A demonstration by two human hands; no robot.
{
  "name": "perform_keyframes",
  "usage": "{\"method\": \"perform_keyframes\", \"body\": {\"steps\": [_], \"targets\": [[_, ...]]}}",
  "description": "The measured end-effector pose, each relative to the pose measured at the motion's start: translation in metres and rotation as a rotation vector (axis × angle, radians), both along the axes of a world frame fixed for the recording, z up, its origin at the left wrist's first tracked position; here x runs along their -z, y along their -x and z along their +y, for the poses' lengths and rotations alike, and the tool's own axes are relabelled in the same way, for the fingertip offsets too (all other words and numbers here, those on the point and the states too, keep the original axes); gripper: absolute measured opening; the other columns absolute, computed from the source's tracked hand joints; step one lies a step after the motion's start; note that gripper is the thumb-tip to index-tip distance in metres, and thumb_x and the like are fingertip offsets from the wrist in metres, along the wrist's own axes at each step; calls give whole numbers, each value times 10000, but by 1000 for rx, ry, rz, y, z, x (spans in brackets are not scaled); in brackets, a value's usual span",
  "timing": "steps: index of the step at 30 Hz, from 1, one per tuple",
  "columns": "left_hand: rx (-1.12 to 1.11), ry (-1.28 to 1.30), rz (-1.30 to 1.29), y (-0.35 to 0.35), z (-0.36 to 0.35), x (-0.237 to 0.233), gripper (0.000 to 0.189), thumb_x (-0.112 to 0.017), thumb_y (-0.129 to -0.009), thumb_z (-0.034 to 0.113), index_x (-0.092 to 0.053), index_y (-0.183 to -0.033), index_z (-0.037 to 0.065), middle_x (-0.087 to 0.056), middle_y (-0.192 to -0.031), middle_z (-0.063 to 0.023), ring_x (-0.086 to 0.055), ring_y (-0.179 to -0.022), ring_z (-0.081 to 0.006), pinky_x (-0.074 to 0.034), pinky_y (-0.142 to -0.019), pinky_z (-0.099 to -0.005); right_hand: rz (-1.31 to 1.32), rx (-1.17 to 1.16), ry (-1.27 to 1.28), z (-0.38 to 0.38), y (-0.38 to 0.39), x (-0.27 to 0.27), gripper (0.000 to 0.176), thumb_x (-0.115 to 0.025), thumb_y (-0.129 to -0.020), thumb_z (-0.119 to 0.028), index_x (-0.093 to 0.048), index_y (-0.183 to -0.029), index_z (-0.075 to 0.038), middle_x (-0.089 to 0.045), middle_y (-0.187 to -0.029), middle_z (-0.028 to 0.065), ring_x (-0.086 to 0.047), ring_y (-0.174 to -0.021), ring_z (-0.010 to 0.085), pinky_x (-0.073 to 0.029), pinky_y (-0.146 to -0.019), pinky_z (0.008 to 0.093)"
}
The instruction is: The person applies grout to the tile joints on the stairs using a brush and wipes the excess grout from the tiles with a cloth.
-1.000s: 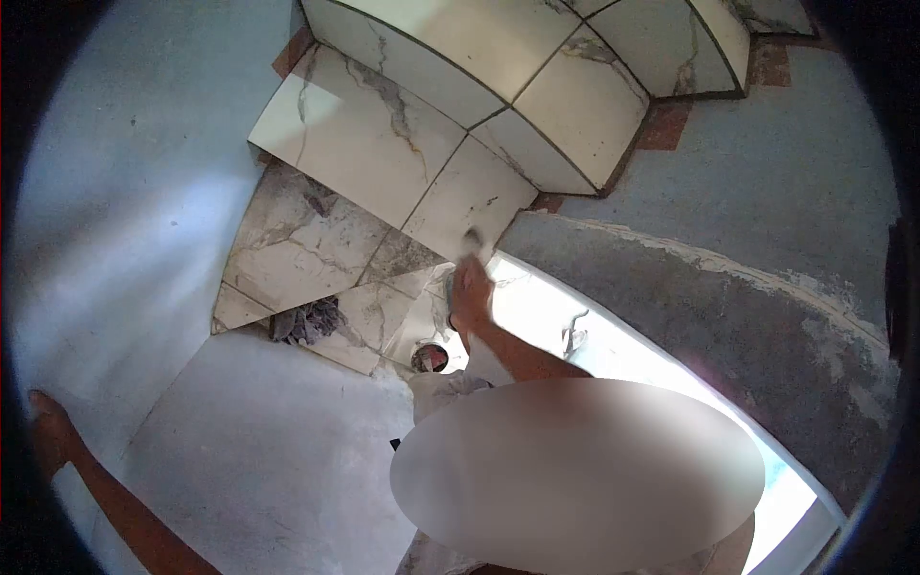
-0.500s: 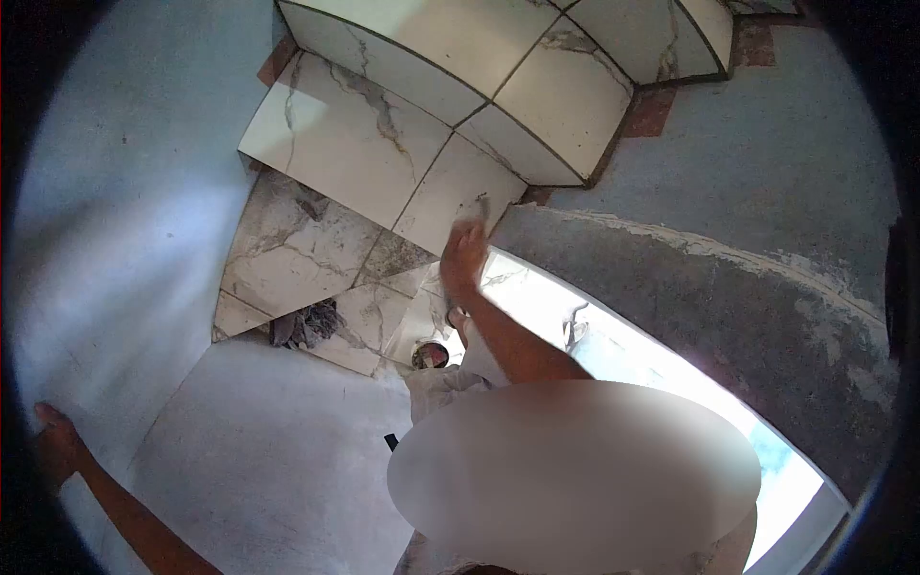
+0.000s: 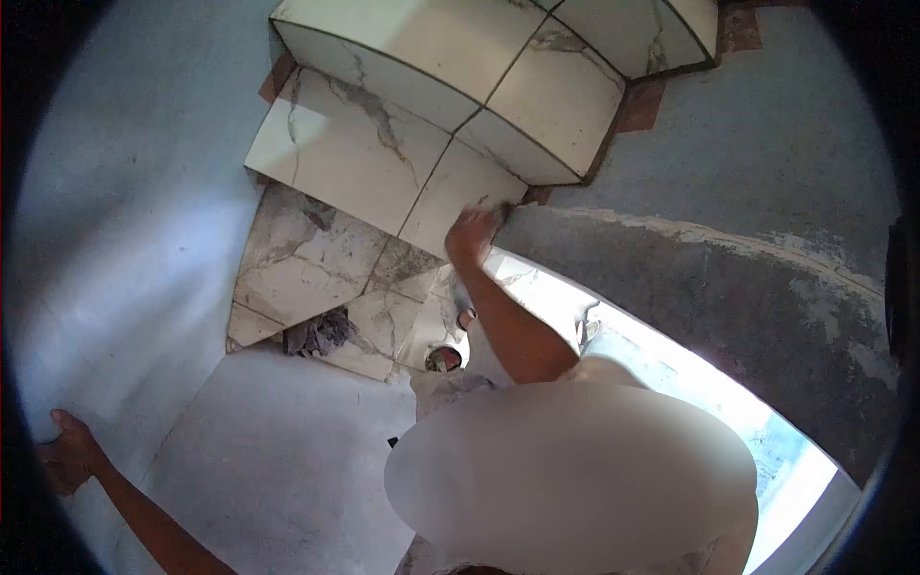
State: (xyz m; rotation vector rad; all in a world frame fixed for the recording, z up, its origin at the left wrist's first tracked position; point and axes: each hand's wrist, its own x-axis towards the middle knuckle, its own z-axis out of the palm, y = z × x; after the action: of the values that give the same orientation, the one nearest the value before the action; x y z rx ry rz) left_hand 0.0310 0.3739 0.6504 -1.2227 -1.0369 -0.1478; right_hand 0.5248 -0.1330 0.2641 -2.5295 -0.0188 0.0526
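- Work in hand, as I judge it: the right hand (image 3: pixel 470 233) is raised to the upper left end of a grey rendered band (image 3: pixel 690 287), where the render meets the marble-patterned wall tiles (image 3: pixel 355 144). It looks like finishing or cleaning along that edge.
- Right hand: the fingers are curled narrow around a small dark object (image 3: pixel 500 209), whose tip touches the corner of the render. It is too small to tell whether it is a sponge, a float or a blade.
- Left hand (image 3: pixel 67 452): it holds nothing, loosely open with the thumb out, and presses on the pale plastered wall (image 3: pixel 125 240) at the lower left as a brace.
- A further stroke would call for light pressure along the render's edge, so that nothing smears onto the tile, and for the left hand's brace to keep the body steady.
- Below: the marble floor tiles (image 3: pixel 297 259) carry a grey crumpled heap (image 3: pixel 316 335), either rag or debris. Near it is 1 round fitting (image 3: pixel 443 358), perhaps a drain.
- Hidden or unclear: a blurred oval covers the lower middle and the right upper arm. A bright strip (image 3: pixel 690 383) under the render is washed out. The lens rim cuts off the left forearm.
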Motion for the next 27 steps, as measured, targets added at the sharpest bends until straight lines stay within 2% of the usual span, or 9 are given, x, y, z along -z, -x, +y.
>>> {"method": "perform_keyframes", "body": {"steps": [1,2,4,8,12,16,18,24,27], "targets": [[80,23,-28,-7,-7,1,845,-342,-709,809,-575,-1032,64,-552,-946,-265,-535,-916,-418,-371,-778,-548,84,79,-26,2,10,-6,420,-379,-916,-229,-424,-1194,82,-463,-1196,250,-410,-1169,359,-273,-1019,487],[156,54,-45,-9,-14,1,842,-336,-708,812,-578,-1030,73,-560,-948,-266,-544,-911,-420,-373,-774,-552,355,-538,700,-17,35,14,417,-368,-915,-238,-429,-1191,68,-436,-1232,263,-371,-1203,378,-223,-1053,499],[131,94,-132,7,-3,7,847,-344,-706,810,-571,-1077,82,-555,-994,-274,-535,-941,-432,-365,-791,-569,816,-185,-73,-15,66,-77,367,-388,-931,-208,-435,-1193,45,-431,-1232,283,-449,-1135,372,-326,-1003,436],[59,57,-167,7,1,8,895,-348,-698,815,-545,-1188,92,-546,-1082,-288,-523,-986,-457,-351,-823,-609,-82,-309,-217,-22,13,-16,416,-453,-922,-212,-409,-1244,48,-455,-1234,289,-461,-1126,390,-358,-969,425],[324,19,-229,-11,-5,9,912,-360,-698,810,-521,-1233,90,-535,-1097,-298,-511,-1010,-460,-348,-849,-598,-233,-498,-8,-62,7,21,429,-509,-854,-121,-408,-1234,50,-490,-1142,260,-492,-991,432,-401,-898,454],[54,71,-126,-3,-9,2,879,-375,-693,804,-538,-1150,71,-538,-1005,-272,-521,-933,-425,-356,-809,-557,506,-885,-315,-85,67,-58,539,-495,-813,-39,-353,-1332,-6,-495,-1179,243,-489,-1115,381,-383,-941,451],[39,60,-86,-1,-8,1,834,-406,-685,793,-584,-1034,56,-598,-836,-221,-576,-786,-377,-401,-718,-513,-210,-864,40,-65,29,-24,491,-494,-832,-43,-398,-1313,-21,-522,-1162,239,-503,-1111,374,-395,-938,438],[182,-21,-54,13,10,9,858,-386,-707,796,-530,-1209,115,-514,-1106,-278,-492,-1047,-439,-343,-886,-571,44,-1013,187,-40,0,67,262,-527,-831,-125,-547,-1040,32,-514,-1193,249,-469,-1153,375,-384,-951,439],[76,8,-128,2,-2,14,844,-393,-717,784,-522,-1228,124,-519,-1123,-264,-495,-1054,-433,-340,-892,-573,460,-1213,-79,-56,69,-33,267,-478,-850,-121,-527,-1096,-30,-529,-1190,212,-504,-1117,353,-360,-990,455]]}}
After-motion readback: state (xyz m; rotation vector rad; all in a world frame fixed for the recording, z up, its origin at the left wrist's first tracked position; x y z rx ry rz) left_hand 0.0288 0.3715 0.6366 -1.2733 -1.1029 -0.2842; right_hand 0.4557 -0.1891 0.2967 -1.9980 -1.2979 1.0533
